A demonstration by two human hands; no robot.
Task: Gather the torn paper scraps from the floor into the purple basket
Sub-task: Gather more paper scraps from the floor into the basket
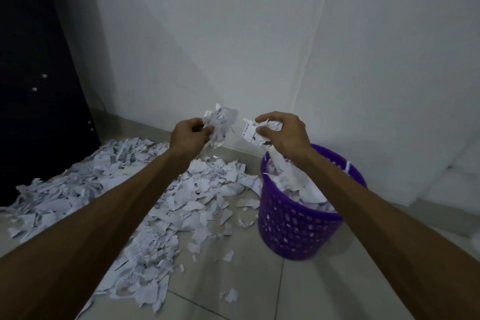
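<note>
Floor (298, 291) scraps (155, 205) are lying light and limp, both hands' fingers (262, 120) bunching wads above the purple basket (293, 231)

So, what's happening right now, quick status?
Left hand and right hand each grip paper scraps. Purple basket part full. Big scrap pile remains on floor. Nothing blocking.

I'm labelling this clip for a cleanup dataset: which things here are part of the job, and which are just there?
Part of the job:
- purple basket, already holding scraps
- scrap pile on the floor
- bunch of scraps in the left hand
- bunch of scraps in the right hand

Just there:
- dark cabinet
- white wall
</note>
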